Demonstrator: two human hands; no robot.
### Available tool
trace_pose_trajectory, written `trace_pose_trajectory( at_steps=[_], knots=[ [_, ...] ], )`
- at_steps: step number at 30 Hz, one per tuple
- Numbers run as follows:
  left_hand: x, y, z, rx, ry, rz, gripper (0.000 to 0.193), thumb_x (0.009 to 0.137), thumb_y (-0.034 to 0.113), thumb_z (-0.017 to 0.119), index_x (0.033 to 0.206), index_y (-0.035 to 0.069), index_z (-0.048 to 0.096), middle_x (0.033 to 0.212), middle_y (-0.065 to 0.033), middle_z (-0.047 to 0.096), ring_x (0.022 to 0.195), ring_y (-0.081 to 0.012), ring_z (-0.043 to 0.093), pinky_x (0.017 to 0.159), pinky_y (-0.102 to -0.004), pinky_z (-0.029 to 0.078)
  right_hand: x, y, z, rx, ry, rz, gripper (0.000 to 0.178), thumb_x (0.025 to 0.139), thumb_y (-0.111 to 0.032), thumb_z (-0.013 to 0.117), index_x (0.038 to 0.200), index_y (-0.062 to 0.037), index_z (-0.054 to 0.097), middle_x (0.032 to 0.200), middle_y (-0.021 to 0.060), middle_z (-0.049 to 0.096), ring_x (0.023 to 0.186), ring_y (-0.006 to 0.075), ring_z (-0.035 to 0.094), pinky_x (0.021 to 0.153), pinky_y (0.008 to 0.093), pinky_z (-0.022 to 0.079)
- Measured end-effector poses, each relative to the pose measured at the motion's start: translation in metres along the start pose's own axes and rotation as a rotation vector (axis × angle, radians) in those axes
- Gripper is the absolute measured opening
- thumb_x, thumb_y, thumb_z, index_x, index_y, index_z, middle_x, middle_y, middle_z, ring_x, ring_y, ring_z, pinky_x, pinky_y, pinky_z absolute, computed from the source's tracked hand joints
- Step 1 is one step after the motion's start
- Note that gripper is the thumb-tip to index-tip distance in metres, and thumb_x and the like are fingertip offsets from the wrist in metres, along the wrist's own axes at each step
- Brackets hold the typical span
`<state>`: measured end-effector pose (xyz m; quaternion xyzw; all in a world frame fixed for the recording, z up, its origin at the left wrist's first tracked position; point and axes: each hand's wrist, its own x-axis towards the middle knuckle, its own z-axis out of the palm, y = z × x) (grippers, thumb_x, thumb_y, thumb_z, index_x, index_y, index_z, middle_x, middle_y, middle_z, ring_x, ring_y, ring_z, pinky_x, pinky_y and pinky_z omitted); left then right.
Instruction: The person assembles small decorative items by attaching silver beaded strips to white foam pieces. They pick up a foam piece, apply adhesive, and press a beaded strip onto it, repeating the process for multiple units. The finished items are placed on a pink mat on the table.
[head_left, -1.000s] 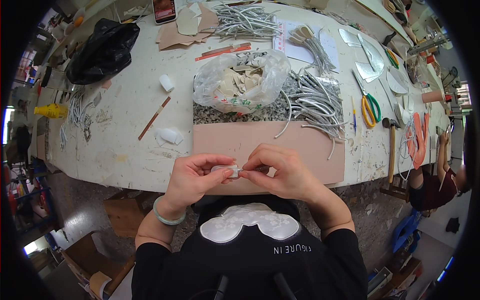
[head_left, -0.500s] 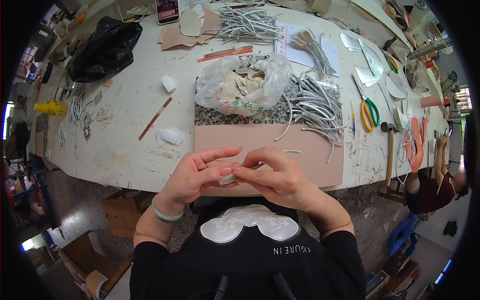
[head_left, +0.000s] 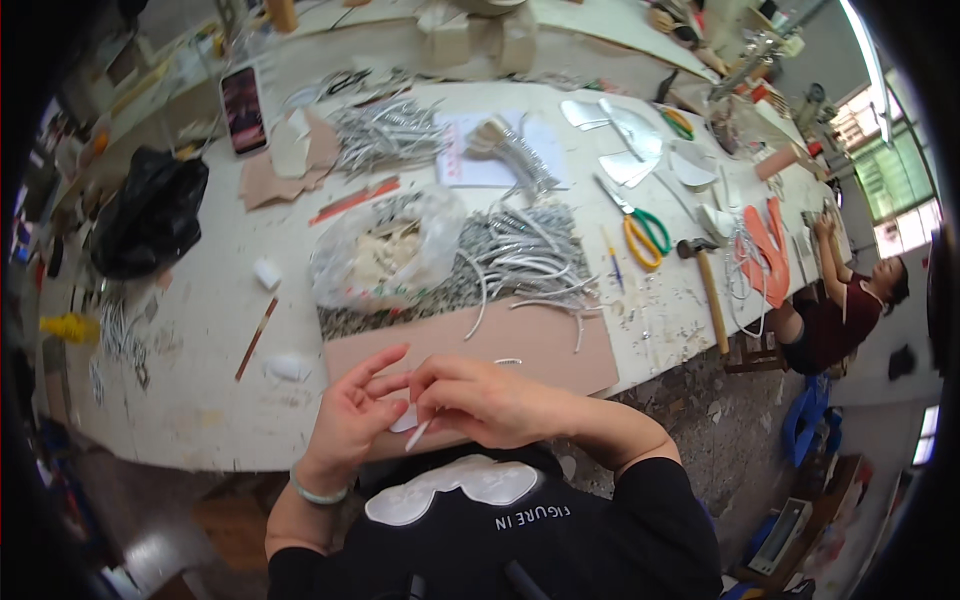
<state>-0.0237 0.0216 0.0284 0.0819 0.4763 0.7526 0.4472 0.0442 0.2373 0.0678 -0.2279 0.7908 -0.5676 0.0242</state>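
Observation:
My left hand (head_left: 350, 415) is at the near edge of the table, with its thumb against a small flat white piece (head_left: 404, 418) and its index finger stretched out. Pressed close beside it, my right hand (head_left: 485, 400) pinches a thin white strip (head_left: 417, 436) that points down toward me. The fingers partly hide both pieces. Beyond the hands lies a pinkish-tan board (head_left: 465, 345), with a short piece of silver-white cord (head_left: 508, 361) on it.
Behind the board stand a clear plastic bag (head_left: 335, 265) of beige scraps and a pile of silver cords (head_left: 525, 245). Scissors (head_left: 645, 238) and a hammer (head_left: 712, 290) lie to the right. A black bag (head_left: 150, 215) sits far left. Another person (head_left: 850, 310) works at the far right.
The view has tilted, so the table's things sit lower and further left. My right hand has turned, and a white strip now sticks down from its fingers.

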Motion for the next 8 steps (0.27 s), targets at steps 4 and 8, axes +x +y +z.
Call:
trace_pose_trajectory(
  at_steps=[4,8],
  knots=[
    [0.008,-0.007,-0.010,0.079,0.063,0.062,0.049,0.092,-0.004,0.052,0.139,-0.004,0.038,0.122,-0.0185,0.059,0.100,-0.0248,0.066,0.082,-0.0349,0.059,0.004,-0.013,-0.050,0.193,0.047,0.008,0.006,0.090,-0.006,0.063,0.095,-0.0067,0.061,0.103,0.0029,0.060,0.090,0.0117,0.058,0.069,0.0274,0.048],
    [0.007,-0.018,-0.012,0.286,0.072,0.198,0.045,0.095,-0.001,0.050,0.139,-0.004,0.039,0.124,-0.0193,0.057,0.101,-0.0265,0.066,0.083,-0.0349,0.058,0.039,0.032,-0.153,-0.281,0.625,0.297,0.013,0.089,-0.005,0.066,0.100,0.0007,0.062,0.088,0.0031,0.066,0.081,0.0109,0.062,0.072,0.0245,0.052]
  ],
)
